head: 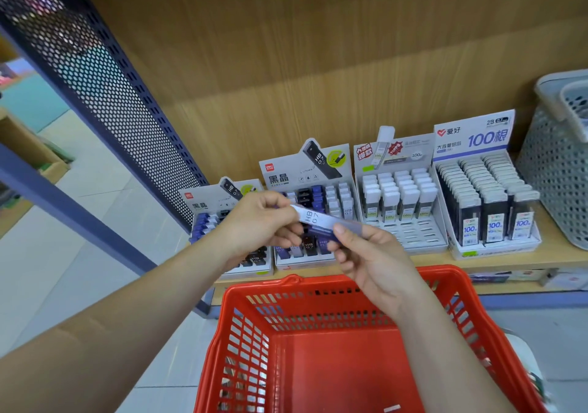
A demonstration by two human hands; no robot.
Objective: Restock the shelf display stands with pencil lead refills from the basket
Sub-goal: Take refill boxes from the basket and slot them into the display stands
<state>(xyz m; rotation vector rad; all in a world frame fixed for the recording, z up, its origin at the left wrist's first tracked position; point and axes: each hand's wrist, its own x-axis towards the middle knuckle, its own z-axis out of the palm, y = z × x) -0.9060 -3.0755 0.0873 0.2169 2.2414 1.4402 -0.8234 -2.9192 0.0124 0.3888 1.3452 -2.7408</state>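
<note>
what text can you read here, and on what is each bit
"HB 0.7": on the lead refill case pinched by the left hand and right hand.
"黑晶": header of the second display stand; also the leftmost display stand.
"爱好": header of the rightmost display stand.
"2B 0.7": same header.
"100根": same header.
"100": labels on the dark cases in it.
Header of the third display stand, and small print: too blurred to read.

Leftmost display stand (200, 204) partly behind left hand (257, 221)
</note>
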